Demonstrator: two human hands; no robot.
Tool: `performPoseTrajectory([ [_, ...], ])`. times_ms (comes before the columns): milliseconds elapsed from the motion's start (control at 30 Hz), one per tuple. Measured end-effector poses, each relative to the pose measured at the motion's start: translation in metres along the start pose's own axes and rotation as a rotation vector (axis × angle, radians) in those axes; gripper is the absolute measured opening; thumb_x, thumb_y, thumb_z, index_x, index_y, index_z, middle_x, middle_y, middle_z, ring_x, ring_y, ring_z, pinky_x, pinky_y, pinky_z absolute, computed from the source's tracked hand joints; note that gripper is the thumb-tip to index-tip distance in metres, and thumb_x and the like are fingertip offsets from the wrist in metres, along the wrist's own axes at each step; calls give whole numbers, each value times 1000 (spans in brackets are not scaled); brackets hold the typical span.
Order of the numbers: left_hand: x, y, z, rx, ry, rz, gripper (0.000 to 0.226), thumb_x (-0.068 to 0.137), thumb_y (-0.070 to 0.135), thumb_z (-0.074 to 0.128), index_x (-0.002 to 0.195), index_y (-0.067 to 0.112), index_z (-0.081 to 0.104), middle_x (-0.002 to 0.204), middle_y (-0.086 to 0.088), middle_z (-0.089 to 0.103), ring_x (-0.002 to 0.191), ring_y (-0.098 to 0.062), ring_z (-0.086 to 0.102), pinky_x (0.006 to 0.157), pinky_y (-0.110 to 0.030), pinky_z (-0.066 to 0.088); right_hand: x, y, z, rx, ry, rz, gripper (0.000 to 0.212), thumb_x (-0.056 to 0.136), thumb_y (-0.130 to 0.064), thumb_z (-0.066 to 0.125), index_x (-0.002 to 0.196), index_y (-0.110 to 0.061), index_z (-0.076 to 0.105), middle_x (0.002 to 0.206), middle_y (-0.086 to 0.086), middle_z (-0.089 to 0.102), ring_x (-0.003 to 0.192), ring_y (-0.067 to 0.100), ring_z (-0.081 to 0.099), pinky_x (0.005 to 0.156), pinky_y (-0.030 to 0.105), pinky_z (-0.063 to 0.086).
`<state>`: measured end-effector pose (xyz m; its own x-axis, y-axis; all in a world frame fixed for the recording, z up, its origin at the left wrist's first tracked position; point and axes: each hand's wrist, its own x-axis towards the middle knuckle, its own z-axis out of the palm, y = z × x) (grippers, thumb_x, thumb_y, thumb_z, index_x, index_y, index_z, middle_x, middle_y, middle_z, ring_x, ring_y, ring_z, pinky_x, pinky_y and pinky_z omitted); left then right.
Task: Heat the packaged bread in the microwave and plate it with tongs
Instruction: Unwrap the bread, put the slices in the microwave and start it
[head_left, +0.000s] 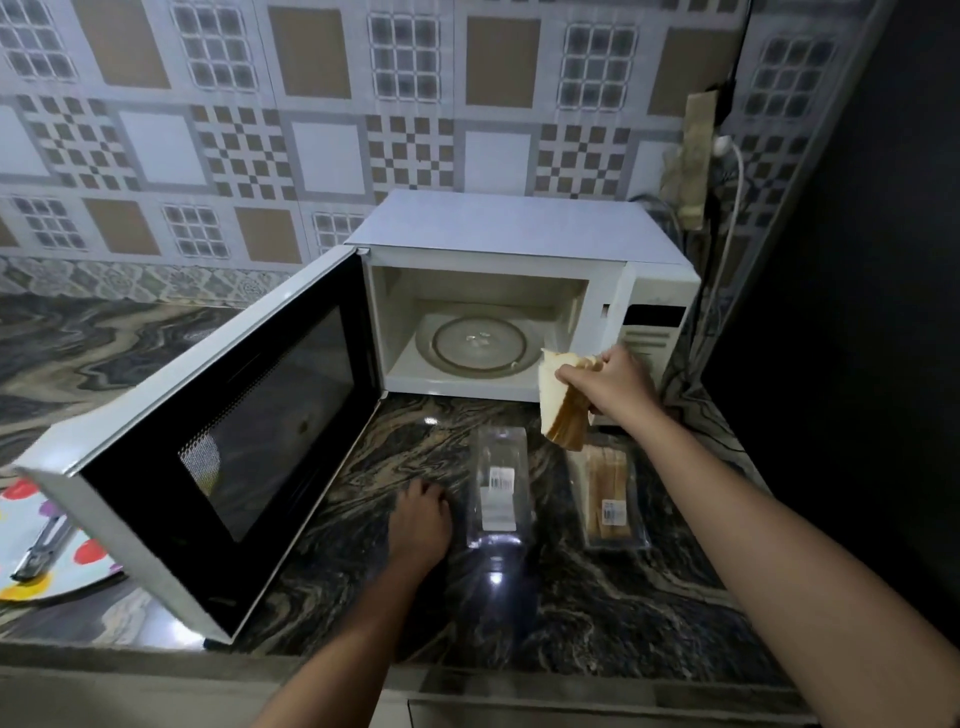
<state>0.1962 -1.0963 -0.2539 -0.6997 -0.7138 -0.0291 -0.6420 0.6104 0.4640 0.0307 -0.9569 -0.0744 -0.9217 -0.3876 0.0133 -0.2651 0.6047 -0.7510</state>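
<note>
Bread slices (563, 402) gripped by right hand (613, 382) before open microwave (498, 306).

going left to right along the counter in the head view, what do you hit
plate → open microwave door → left hand → empty clear package → package with bread slices
</note>
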Motion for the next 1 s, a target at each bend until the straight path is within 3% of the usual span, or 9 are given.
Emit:
performPoseTrajectory([
  [133,39,-13,2,78,-52,98,51,97,32,38,145,16,31,155,-5,24,140,-24,25,113,-37,28,37,-22,22,-166,39,-38,58,73,-50,65,115,-12,49,110,6,59,95,27,60,69,29,44],
  [300,94,-10,6,113,-90,155,59,99,39,27,150,12,13,160,-5,8,148,-20,4,119,-34,8,89,-37,60,-288,21,-25,63,75,-53,64,120,-11,50,116,11,61,104,31,60,75,32,47],
  [400,122,-6,11,138,-62,193,60,99,40,25,150,12,12,159,-5,9,147,-18,5,119,-33,2,120,-39,79,-263,-23,22,55,78,-53,64,109,-9,55,112,11,62,101,30,60,70,30,44],
  [500,141,-6,16,149,-63,230,63,97,45,16,150,11,14,159,-6,12,147,-18,6,118,-31,2,147,-41,94,-233,-104,82,38,83,-52,59,87,-14,60,106,9,67,83,24,60,69,26,42],
  [567,147,-7,18,144,-35,249,79,85,53,0,149,10,17,158,-7,15,147,-18,8,118,-30,2,165,-44,101,-191,-104,110,42,84,-49,60,110,-16,60,120,9,62,102,26,60,83,29,46],
  [633,149,-9,20,144,-12,256,88,77,54,-6,149,10,19,158,-7,18,147,-18,9,118,-30,2,183,-47,109,-149,-1,100,64,79,-49,65,132,-19,46,133,10,53,123,31,51,99,35,42],
  [733,148,-8,21,139,9,255,85,79,54,-5,149,11,18,158,-6,17,147,-17,7,117,-27,-2,205,-53,121,-28,-4,41,61,84,-46,61,135,-17,44,137,11,49,128,31,45,105,34,35],
  [833,146,-8,21,133,18,249,84,80,54,-6,150,12,15,159,-5,14,148,-16,3,114,-25,-8,223,-56,134,-136,-101,27,55,93,-42,51,137,-11,42,141,15,43,132,32,37,111,35,27],
  [1000,146,-8,21,107,47,262,80,83,53,-2,150,12,15,159,-4,13,147,-15,2,112,-22,-12,248,-48,159,-175,-69,17,48,93,-40,51,130,-10,48,133,15,49,125,32,44,106,36,33],
])
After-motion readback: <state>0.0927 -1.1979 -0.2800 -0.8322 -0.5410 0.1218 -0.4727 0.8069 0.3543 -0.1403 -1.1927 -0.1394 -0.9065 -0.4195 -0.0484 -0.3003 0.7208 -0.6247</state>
